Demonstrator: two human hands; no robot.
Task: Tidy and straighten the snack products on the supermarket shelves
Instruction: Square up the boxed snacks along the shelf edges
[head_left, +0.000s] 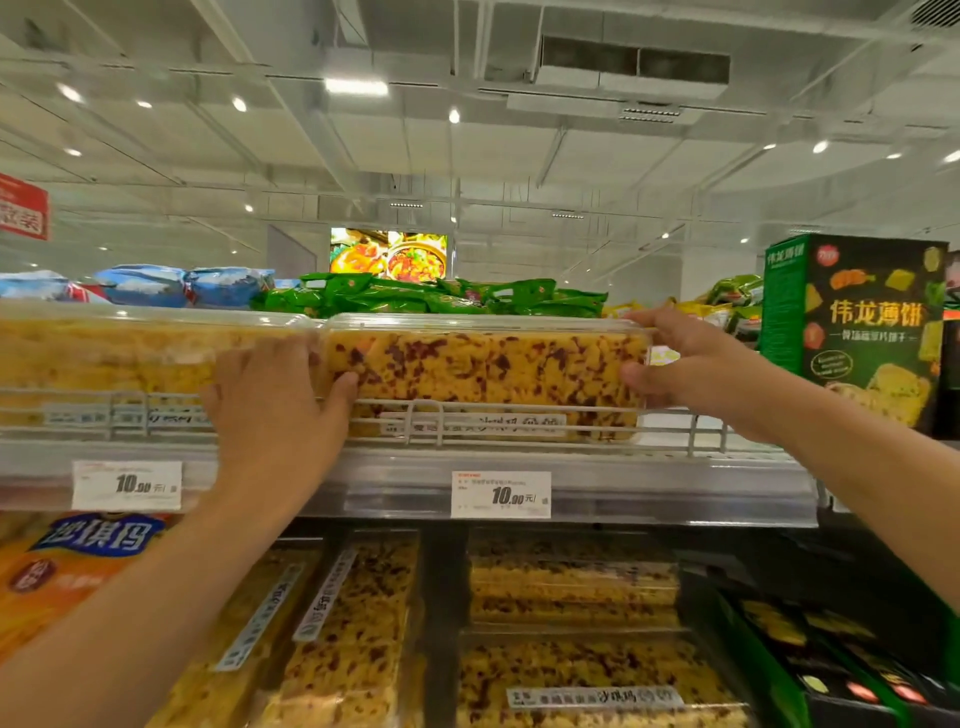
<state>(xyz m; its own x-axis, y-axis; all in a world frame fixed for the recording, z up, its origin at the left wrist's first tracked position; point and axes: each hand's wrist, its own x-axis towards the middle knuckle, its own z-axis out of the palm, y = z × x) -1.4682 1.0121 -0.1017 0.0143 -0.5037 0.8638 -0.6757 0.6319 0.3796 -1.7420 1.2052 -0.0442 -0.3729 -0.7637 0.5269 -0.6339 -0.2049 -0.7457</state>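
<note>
Tight squeeze around the clear snack box (483, 374) on the top shelf!

Left of the box, a second clear box (130, 353) sat right against it, and the left hand (275, 400) filled that seam. Right of the box, a bare stretch of shelf lay open as far as the green cracker carton (852, 332), and the right hand (691, 364) was wrapped round that end. In front of the box, the wire rail (519, 415) barred any straight pull-out. Above the box it was open air; behind it, green bags (431, 296) were heaped up.
</note>
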